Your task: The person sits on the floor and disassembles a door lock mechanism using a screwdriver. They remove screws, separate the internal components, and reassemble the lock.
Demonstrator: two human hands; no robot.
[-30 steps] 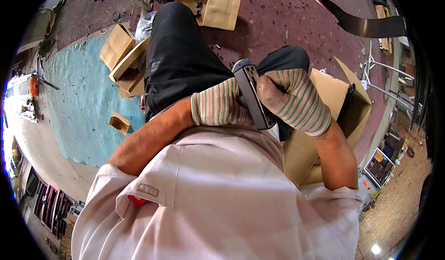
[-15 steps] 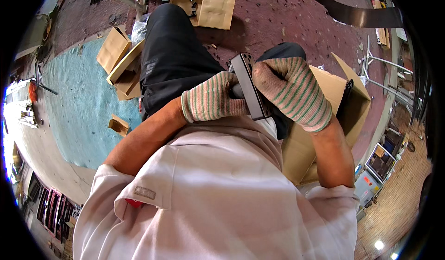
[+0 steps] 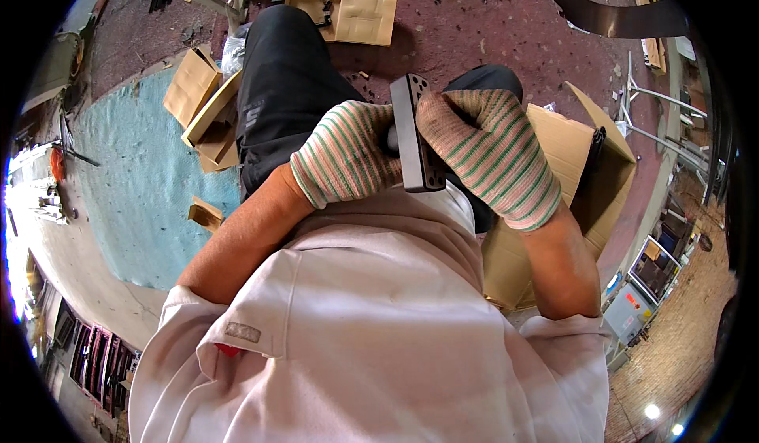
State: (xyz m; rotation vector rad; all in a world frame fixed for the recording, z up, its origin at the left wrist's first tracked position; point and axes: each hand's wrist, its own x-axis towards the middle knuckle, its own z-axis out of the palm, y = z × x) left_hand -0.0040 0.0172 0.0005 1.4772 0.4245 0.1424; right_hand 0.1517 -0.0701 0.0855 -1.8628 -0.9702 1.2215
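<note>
Both my hands wear knit gloves with green and pinkish stripes, and they meet in front of my lap. A dark grey rectangular block point(image 3: 409, 131) stands nearly upright between them, with holes in its right face. My left hand point(image 3: 348, 152) is closed around a rounded dark piece on the block's left side. Against the perforated face, my right hand point(image 3: 492, 154) is curled closed, its fingertips touching the block near the upper end. Whatever those fingers may pinch is hidden by the glove.
An open cardboard box point(image 3: 545, 198) stands by my right leg. Beyond my left knee lies a shallow carton point(image 3: 368, 12) with small black parts. More cardboard pieces point(image 3: 194, 87) rest on a blue-green mat point(image 3: 118, 182) at left. A dark curved strip point(image 3: 609, 18) spans the upper right.
The block has moved slightly up and left and stands more upright, showing more of its perforated face. Both hands have shifted left with it, the right one closer against its face.
</note>
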